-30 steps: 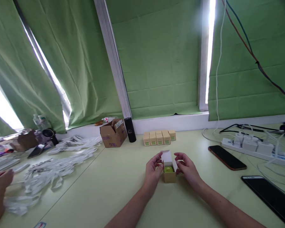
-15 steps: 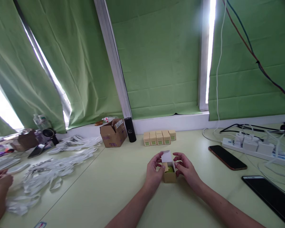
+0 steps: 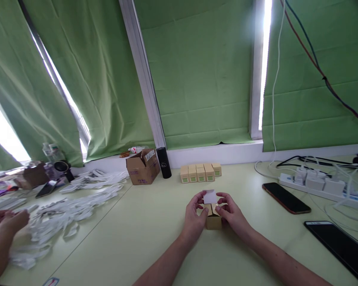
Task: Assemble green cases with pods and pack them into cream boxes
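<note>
A small brown cardboard box stands on the table between my hands. Its white-lined lid is raised at the back, and both side flaps are folded inward over the opening, covering the contents. My left hand grips the box's left side, thumb on the left flap, fingers curled behind near the lid. On the right side, my right hand presses the right flap with its thumb, its fingers bent round the lid's edge. Several similar small boxes stand in a row beyond.
An opened carton and a black cylinder stand at the back. White straps spread leftward, near another person's hands. To the right lie two phones, one with a brown edge, and a power strip with white cables.
My right thumb has moved inward and folded the right flap down, hiding the green thing seen inside before. The other person's hands at far left have shifted to the right.
</note>
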`<state>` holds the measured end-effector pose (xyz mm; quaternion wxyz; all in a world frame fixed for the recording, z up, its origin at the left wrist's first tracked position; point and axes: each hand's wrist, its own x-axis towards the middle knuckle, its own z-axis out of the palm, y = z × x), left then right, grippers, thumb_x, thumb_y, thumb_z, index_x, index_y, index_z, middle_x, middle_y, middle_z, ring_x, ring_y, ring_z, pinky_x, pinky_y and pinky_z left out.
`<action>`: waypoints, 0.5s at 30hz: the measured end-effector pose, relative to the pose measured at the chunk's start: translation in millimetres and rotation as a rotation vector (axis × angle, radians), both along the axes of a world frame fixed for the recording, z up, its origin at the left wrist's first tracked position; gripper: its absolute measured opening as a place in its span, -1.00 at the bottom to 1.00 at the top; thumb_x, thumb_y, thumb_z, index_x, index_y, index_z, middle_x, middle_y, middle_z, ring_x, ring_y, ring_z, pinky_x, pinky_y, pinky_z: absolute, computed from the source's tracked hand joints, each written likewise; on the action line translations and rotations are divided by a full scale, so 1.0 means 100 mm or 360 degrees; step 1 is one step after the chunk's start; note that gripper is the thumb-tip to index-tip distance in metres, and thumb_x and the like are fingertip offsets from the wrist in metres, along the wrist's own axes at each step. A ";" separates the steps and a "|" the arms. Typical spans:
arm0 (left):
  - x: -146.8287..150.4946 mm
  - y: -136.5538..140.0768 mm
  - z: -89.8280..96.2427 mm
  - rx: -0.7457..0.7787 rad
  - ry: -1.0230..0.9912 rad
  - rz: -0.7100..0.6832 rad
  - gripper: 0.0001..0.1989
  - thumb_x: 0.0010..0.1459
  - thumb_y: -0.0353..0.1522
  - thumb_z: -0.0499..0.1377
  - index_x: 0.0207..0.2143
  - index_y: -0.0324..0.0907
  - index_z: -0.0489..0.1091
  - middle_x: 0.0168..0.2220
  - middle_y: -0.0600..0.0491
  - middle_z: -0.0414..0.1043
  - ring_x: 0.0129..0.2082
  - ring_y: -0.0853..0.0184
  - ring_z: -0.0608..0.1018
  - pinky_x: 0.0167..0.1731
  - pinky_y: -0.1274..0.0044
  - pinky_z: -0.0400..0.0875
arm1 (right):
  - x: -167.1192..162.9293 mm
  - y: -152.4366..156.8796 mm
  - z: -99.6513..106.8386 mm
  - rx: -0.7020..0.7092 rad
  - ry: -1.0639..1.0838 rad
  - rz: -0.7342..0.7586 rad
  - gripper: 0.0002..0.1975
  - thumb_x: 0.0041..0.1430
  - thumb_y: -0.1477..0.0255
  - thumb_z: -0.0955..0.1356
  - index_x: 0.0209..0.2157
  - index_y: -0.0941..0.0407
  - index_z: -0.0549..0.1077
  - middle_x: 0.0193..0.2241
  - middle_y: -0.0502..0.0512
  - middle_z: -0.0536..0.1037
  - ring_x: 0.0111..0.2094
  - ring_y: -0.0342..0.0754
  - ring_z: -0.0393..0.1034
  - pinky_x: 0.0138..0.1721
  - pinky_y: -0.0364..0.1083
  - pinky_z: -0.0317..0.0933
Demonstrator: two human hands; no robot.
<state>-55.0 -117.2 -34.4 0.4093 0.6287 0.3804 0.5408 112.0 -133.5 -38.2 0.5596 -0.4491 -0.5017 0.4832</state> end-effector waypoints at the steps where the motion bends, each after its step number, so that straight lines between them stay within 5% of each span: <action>1: 0.00 0.00 0.00 0.0001 0.0001 -0.0004 -0.47 0.04 -0.45 0.27 0.11 -0.15 0.43 0.15 -0.13 0.49 0.00 0.14 0.51 -0.06 0.36 0.42 | 0.00 0.00 0.00 -0.0006 -0.0007 0.0006 -0.42 -0.08 0.12 0.46 -0.02 0.00 0.33 -0.23 0.01 0.33 -0.42 -0.11 0.30 -0.52 -0.13 0.23; 15: 0.02 -0.03 0.03 0.0119 0.0017 0.0038 -0.73 0.06 -0.44 0.26 -0.15 -0.13 0.35 -0.12 -0.03 0.49 -0.08 0.21 0.51 -0.08 0.39 0.36 | -0.02 0.04 -0.04 -0.0002 -0.0070 0.0002 -0.43 -0.07 0.09 0.43 -0.02 0.00 0.33 -0.23 0.00 0.34 -0.47 -0.14 0.26 -0.52 -0.13 0.20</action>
